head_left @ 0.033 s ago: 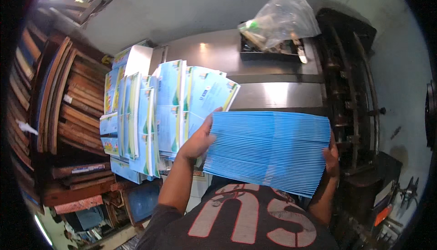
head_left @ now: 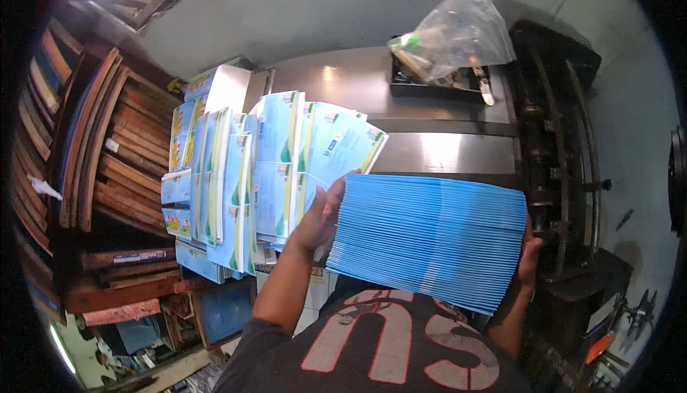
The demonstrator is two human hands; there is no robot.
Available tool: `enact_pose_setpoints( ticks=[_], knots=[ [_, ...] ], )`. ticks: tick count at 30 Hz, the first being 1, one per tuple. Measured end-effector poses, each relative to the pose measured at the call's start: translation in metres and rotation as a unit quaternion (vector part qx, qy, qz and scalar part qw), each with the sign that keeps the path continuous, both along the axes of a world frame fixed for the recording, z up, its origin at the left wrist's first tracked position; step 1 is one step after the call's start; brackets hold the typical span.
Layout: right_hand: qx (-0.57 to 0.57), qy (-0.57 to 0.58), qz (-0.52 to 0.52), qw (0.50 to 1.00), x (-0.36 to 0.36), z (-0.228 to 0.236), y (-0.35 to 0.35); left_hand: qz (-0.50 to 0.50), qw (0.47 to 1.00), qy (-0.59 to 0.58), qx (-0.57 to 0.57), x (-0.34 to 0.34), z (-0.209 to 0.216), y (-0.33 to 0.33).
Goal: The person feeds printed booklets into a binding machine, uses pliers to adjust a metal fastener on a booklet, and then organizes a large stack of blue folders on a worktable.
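Note:
A thick stack of blue envelopes, fanned so that many edges show as stepped lines, is held in front of my chest. My left hand presses along its left edge, the fingers reaching up to the top left corner. At the right edge, my right hand is closed around the side, with most of its fingers hidden behind the stack. Left of my left hand lie banded bundles of printed blue envelopes, with green and yellow markings, piled on the metal table.
The metal table runs behind the stack. On it sits a black tray with small items and a clear plastic bag over it. A dark machine with bars stands at the right. Wooden boards fill a rack at left.
The whole view has shifted slightly to the right. Both hands still hold the stack, and my left hand's thumb has lifted a little along its left edge.

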State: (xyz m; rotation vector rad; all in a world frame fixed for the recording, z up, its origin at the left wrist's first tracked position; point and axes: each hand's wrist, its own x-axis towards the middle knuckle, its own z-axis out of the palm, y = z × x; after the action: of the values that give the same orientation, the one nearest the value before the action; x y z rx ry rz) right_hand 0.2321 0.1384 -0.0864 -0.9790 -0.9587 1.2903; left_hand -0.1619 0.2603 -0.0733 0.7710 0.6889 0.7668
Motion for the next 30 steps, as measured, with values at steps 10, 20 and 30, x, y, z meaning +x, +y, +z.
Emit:
enact_pose_setpoints(
  ticks=[10, 20, 30],
  knots=[
    [0.001, 0.194, -0.05, 0.98, -0.011, -0.037, -0.009, 0.1, 0.99, -0.078, -0.053, 0.026, 0.009, -0.011],
    [-0.022, 0.012, -0.054, 0.998, -0.029, -0.011, -0.015, 0.113, 0.993, -0.002, 0.016, 0.02, -0.004, -0.022],
    [-0.065, -0.139, -0.078, 0.985, -0.022, 0.033, -0.009, 0.003, 0.993, 0.098, 0.059, -0.001, 0.007, -0.011]
  ],
)
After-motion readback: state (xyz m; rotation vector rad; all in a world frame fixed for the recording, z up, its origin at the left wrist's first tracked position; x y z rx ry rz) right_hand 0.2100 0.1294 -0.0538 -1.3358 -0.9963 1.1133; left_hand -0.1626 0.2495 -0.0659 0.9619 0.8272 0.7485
